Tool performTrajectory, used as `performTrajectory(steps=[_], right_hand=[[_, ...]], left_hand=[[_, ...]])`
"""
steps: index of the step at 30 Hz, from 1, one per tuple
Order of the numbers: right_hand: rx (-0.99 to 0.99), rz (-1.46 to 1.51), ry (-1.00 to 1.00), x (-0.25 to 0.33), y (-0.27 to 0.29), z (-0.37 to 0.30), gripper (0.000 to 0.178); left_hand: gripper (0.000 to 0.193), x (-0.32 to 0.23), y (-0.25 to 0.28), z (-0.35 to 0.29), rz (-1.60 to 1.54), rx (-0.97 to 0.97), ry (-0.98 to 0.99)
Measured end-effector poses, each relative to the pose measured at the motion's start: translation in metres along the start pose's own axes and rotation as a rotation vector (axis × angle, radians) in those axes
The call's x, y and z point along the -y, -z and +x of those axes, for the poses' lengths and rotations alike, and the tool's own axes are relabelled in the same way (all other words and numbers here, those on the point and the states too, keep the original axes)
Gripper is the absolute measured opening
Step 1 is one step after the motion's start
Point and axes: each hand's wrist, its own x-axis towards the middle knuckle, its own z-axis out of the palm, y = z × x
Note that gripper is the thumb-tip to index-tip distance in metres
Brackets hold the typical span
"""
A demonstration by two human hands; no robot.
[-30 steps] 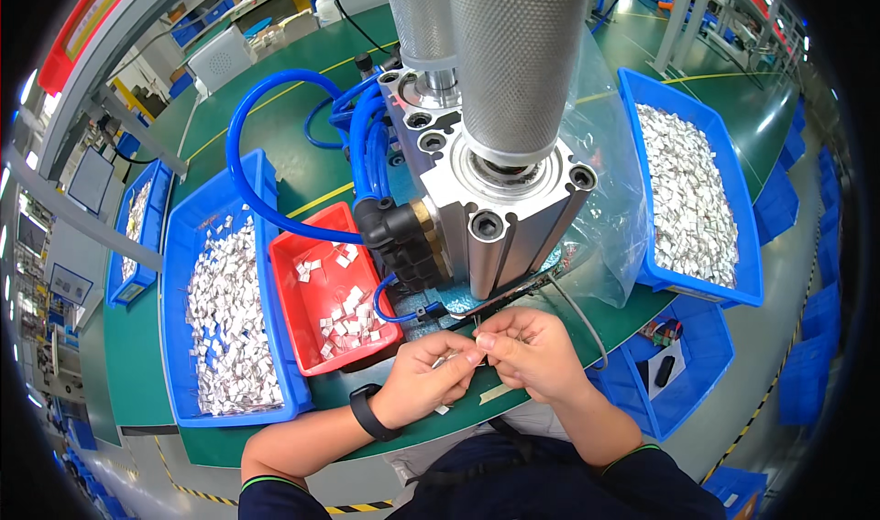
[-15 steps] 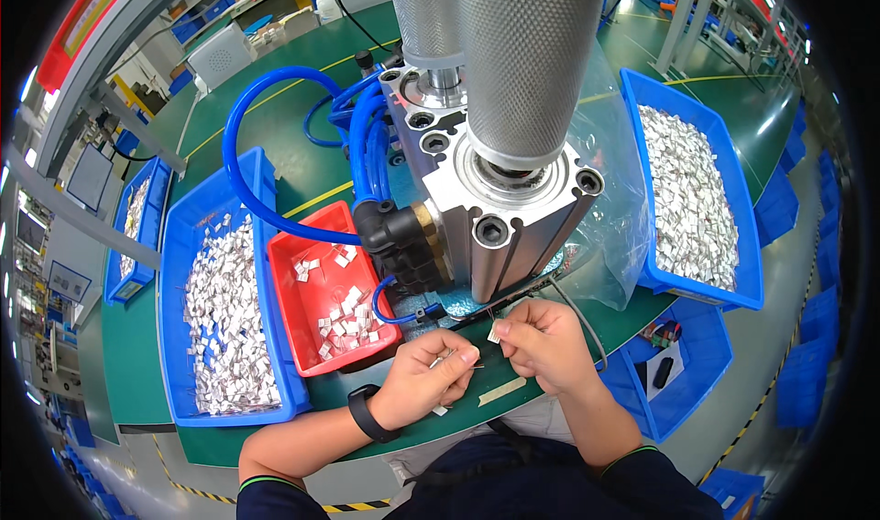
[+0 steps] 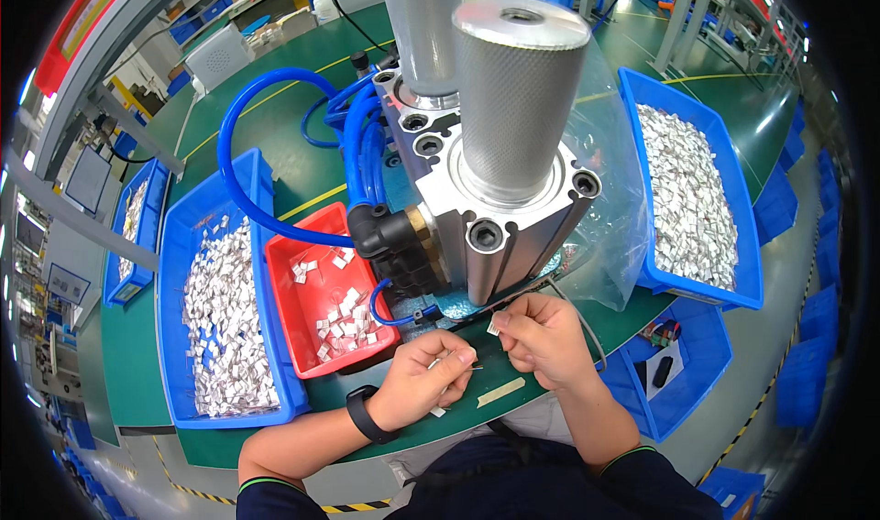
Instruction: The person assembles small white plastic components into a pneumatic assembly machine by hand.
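Observation:
My right hand (image 3: pixel 547 341) pinches a small white block-shaped part (image 3: pixel 493 326) between thumb and forefinger, just in front of the machine's base. My left hand (image 3: pixel 429 380) is curled beside it with the thumb pressed on the forefinger. Thin wire leads (image 3: pixel 476 367) stick out at that thumb, and a white part (image 3: pixel 438 411) shows below the fingers; how many it holds is hidden. Ahead stands a pneumatic press (image 3: pixel 513 227) with two knurled metal cylinders, the front one (image 3: pixel 518 108) seated low on its block.
Left of the press are a red bin (image 3: pixel 293 337) with several white parts and a blue bin (image 3: pixel 286 364) full of them. Another full blue bin (image 3: pixel 753 273) stands right. Blue hoses (image 3: pixel 229 153) loop beside the press. Tape (image 3: pixel 501 392) lies on the green table near me.
Both knurled cylinders of the press have come down, and the bare rod under the front one no longer shows. My hands stay almost in place, still gripping the small white parts.

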Motion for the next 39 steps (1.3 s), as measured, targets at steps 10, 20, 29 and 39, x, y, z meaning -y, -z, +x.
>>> performTrajectory(steps=[10, 20, 29, 39], right_hand=[[0.037, -0.024, 0.017, -0.005, -0.001, 0.003, 0.013], [0.113, -0.059, 0.078, -0.007, 0.004, -0.006, 0.006], [0.248, -0.2, -0.119, -0.006, 0.005, -0.019, 0.014], [0.113, -0.18, -0.041, -0.011, -0.004, -0.015, 0.008]], left_hand=[[0.01, -0.003, 0.003, 0.0, -0.069, 0.017, 0.025], [0.015, -0.002, 0.004, 0.001, -0.098, 0.024, 0.018], [0.013, -0.001, 0.005, 0.002, -0.1, 0.018, 0.002], [0.014, -0.002, 0.002, 0.001, -0.042, 0.025, 0.049]])
